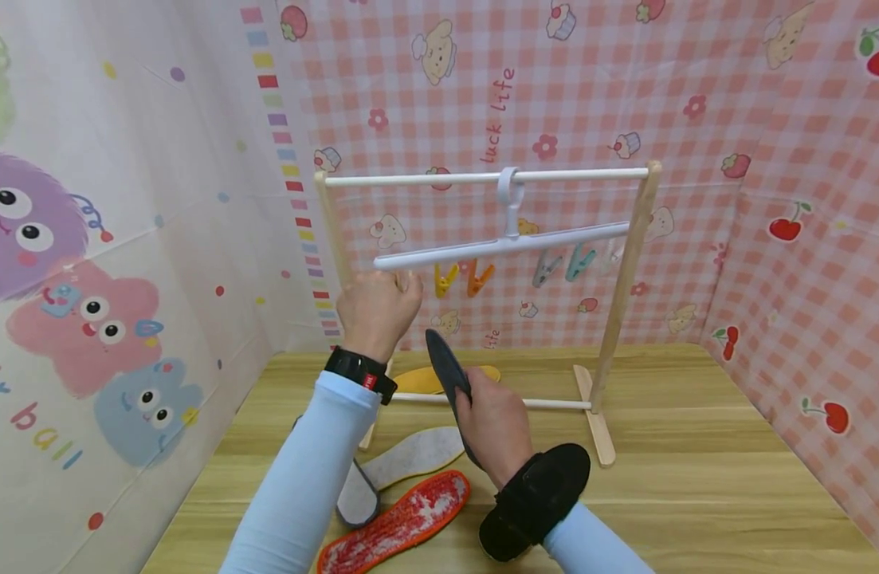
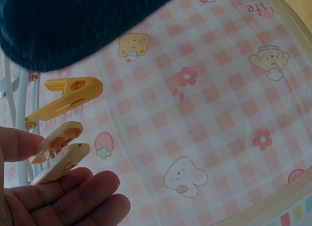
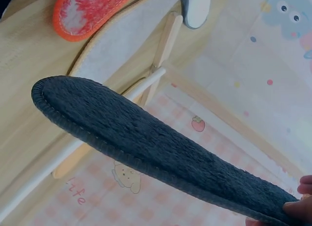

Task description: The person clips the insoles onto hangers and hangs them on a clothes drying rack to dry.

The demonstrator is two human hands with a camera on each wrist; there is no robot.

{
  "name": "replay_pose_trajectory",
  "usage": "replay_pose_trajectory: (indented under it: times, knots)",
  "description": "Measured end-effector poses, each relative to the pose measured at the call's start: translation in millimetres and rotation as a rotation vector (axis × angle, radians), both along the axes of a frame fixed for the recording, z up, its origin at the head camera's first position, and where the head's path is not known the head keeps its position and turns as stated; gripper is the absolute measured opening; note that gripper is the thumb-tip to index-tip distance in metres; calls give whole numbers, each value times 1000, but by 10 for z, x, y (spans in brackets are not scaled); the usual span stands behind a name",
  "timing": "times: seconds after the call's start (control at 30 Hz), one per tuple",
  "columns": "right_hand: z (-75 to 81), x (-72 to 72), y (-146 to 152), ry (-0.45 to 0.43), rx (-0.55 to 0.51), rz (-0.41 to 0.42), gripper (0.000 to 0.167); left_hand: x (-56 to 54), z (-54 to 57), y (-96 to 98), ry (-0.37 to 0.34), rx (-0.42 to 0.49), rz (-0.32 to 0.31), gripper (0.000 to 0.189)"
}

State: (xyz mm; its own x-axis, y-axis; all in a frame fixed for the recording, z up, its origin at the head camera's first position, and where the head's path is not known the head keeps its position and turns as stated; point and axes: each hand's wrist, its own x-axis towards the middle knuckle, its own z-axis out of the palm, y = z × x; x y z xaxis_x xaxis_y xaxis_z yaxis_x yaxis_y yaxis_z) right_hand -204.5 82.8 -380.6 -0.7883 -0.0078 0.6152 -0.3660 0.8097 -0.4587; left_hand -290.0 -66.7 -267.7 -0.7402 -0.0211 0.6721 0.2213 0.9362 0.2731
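- My left fingers (image 2: 100, 186) pinch a pale clip (image 2: 66, 162) near the left end of the hanger (image 1: 439, 254); tugging could swing the hanger.
- My right fingers (image 3: 305, 187) grip the dark insole (image 3: 146, 143) below the hanger, above the bench (image 1: 669, 438); a loose hold might drop it.

Soft, fairly even light brightens the head view around the left hand (image 1: 378, 315) and right hand (image 1: 498, 426). Both wrist views are dimmer, the left hand shadowed against the paler cloth (image 2: 224, 119) beyond it.
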Motion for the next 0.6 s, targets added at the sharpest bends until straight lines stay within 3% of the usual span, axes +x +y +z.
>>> replay_pose_trajectory:
  times: [0.6]
  knots:
    - [121, -118, -220, 74, 74, -23, 12, 43, 6, 36, 5, -1, -31, 59]
